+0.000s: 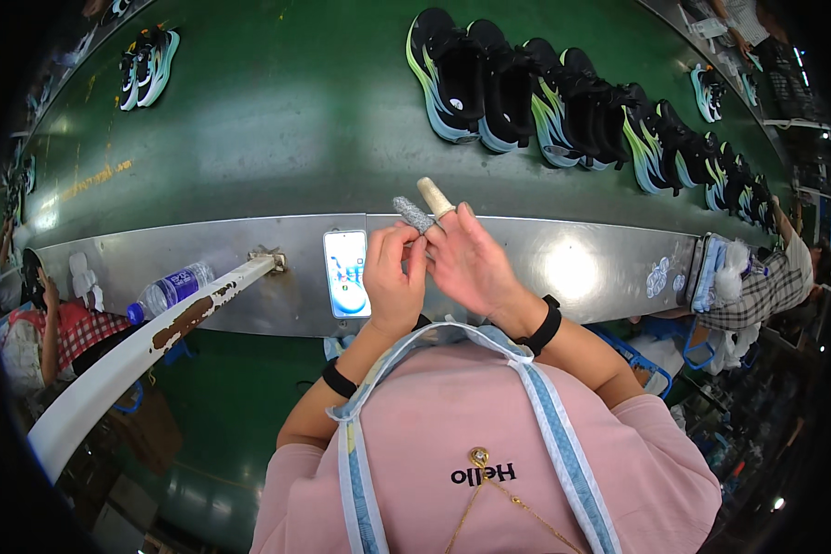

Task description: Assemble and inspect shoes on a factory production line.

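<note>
My right hand (471, 263) is raised above the metal ledge with its palm showing and its fingers stretched out. A beige finger cot (435, 198) covers one of its fingers, and a grey finger sleeve (414, 213) sits on another. At the base of the grey sleeve, my left hand (394, 277) is closed, thumb and fingers pinching it. Just left of that hand a smartphone (345, 274) lies on the ledge, its screen lit. Both wrists wear black bands.
A green conveyor belt (277, 111) runs beyond the metal ledge (563, 268). Black, green and blue sneakers (554, 111) line its right side; another pair (149, 66) stands far left. A plastic bottle (171, 291) lies by a white, rusty bar (157, 346). Other people work at both sides.
</note>
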`<state>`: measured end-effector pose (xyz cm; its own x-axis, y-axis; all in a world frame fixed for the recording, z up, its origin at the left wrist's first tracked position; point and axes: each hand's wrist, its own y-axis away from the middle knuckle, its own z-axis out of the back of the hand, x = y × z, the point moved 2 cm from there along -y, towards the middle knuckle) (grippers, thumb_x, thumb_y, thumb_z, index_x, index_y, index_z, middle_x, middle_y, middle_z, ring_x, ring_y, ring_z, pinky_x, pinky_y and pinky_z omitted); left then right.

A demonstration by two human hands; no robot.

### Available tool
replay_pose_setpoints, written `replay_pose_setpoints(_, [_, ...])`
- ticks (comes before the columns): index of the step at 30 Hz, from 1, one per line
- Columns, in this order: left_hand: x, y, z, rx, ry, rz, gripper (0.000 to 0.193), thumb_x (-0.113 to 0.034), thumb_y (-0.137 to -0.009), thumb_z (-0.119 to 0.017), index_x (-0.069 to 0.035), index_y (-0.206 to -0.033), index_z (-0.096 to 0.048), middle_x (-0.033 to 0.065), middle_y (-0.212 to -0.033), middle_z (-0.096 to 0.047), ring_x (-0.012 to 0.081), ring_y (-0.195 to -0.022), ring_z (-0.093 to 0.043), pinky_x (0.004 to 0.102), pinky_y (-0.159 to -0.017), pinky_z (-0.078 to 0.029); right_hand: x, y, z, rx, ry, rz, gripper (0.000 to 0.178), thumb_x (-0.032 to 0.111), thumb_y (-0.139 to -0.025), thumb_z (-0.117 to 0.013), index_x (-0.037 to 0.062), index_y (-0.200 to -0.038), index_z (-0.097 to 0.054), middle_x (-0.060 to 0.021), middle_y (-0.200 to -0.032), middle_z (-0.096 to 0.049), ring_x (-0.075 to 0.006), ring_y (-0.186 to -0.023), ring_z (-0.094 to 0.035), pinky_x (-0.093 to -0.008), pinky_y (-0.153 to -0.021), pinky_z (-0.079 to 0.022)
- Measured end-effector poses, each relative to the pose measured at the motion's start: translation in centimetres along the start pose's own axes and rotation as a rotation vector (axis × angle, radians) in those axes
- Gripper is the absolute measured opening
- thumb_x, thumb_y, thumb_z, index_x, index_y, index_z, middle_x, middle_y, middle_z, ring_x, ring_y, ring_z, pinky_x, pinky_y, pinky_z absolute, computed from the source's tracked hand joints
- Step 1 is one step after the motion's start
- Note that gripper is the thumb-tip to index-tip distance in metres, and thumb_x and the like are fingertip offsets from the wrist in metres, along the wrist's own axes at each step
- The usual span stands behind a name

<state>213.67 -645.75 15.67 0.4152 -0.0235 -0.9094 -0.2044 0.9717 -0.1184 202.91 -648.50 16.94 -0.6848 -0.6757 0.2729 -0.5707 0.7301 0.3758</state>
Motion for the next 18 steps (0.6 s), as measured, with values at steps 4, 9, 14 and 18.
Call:
replay_pose_setpoints(4, [-0.5,-0.7,-0.3,-0.031,-0.011,-0.034,0.012,0.004,-0.076,-0.06,0.0,-0.086,-0.056,0.01,-0.088,-0.052,0.0185,-0.069,-0.054,0.0264,-0.056,-0.048,0.2,0.1,-0.4,0.037,-0.075,0.0,0.06,0.045,-0.096,-0.034,0.0145,-0.144,-0.014,-0.0074,-0.129,-0.041,-0.0191,-0.118,-0.038,-0.035,-0.103,-0.029])
replay_pose_setpoints(9, [-1.1,-1.3,-0.8,0.014,-0.06,-0.172,0.012,0.005,-0.073,-0.058,-0.001,-0.083,-0.055,0.0097,-0.083,-0.051,0.0212,-0.07,-0.052,0.0302,-0.054,-0.044,0.0,-0.1,-0.5,-0.008,0.286,0.117,0.059,0.042,-0.097,-0.032,0.0101,-0.144,-0.014,-0.0075,-0.132,-0.04,-0.0187,-0.117,-0.04,-0.0317,-0.101,-0.031])
replay_pose_setpoints(14, [-0.2,-0.6,-0.5,0.197,-0.05,0.076,0.014,-0.003,-0.075,-0.06,-0.001,-0.088,-0.056,0.0125,-0.077,-0.05,0.0269,-0.073,-0.052,0.0322,-0.065,-0.043,0.7,-0.8,1.8,0.045,0.998,0.228,0.058,0.04,-0.098,-0.03,0.0043,-0.143,-0.02,-0.0088,-0.141,-0.031,-0.0177,-0.125,-0.034,-0.0299,-0.102,-0.03])
replay_pose_setpoints(18, [-1.2,-1.9,1.3,0.139,-0.268,-0.244,0.023,-0.007,-0.077,-0.062,0.0,-0.096,-0.052,0.0141,-0.092,-0.049,0.0307,-0.088,-0.049,0.0356,-0.071,-0.043,1.9,-0.4,4.6,-0.012,0.796,-0.03,0.056,0.043,-0.097,-0.03,0.0005,-0.133,-0.038,-0.0116,-0.13,-0.044,-0.0181,-0.114,-0.046,-0.0306,-0.095,-0.04])
